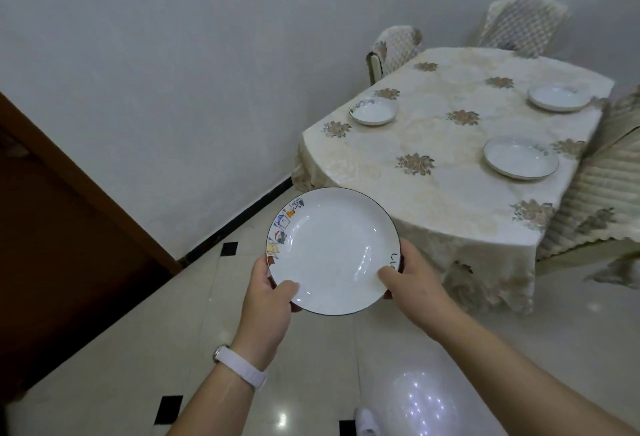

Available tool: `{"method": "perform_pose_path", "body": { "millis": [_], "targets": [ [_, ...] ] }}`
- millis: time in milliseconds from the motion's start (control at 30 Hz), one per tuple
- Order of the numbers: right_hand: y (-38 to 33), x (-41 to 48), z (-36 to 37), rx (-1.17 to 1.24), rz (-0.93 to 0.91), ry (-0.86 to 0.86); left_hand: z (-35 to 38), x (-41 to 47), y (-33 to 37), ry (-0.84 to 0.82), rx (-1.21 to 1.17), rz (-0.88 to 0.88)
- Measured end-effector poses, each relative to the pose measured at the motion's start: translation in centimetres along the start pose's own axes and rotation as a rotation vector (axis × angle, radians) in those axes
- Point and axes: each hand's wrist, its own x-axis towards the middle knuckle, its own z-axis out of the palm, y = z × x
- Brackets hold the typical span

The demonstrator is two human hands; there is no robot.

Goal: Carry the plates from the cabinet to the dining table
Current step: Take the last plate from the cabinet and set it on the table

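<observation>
A white plate (332, 245) with a dark rim and small cartoon figures on its left edge hangs over the floor, short of the table. My left hand (268, 300) grips its near-left rim, thumb on top. My right hand (408, 280) grips the near-right rim the same way. The dining table (450, 214), under a cream flowered cloth, stands ahead to the right. Three white plates lie on it: one at the far left (374, 111), one at the far right (558, 98), one nearer on the right (520, 157).
Fabric-covered chairs stand behind the table (394, 48), (519, 23) and at its right side (595, 200). A dark wooden door (62, 245) fills the left. The glossy tiled floor (311, 366) runs between me and the table; a white wall is behind.
</observation>
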Motion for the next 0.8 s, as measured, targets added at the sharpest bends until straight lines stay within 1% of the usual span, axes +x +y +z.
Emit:
{"method": "perform_pose_path", "body": {
  "millis": [133, 333, 533, 700, 800],
  "targets": [
    [-1.9, 4.8, -1.4, -0.012, -0.028, 0.025, 2.3, 4.3, 1.8, -0.004, 0.001, 0.019],
    [-3.4, 10.0, -1.5, -0.035, -0.061, 0.044, 2.8, 9.9, 3.5, -0.041, -0.006, 0.043],
    [-3.0, 15.2, 0.3, -0.032, 0.028, 0.096, 2.7, 17.9, 2.7, -0.085, 0.004, 0.0],
    [-3.1, 20.5, 1.6, -0.047, 0.119, 0.217, 3.8, 26.1, 2.5, -0.213, -0.015, -0.081],
    [-4.3, 23.8, 2.8, -0.057, 0.153, 0.318, 4.0, 31.6, 3.4, -0.337, -0.007, -0.067]
  ]
}}
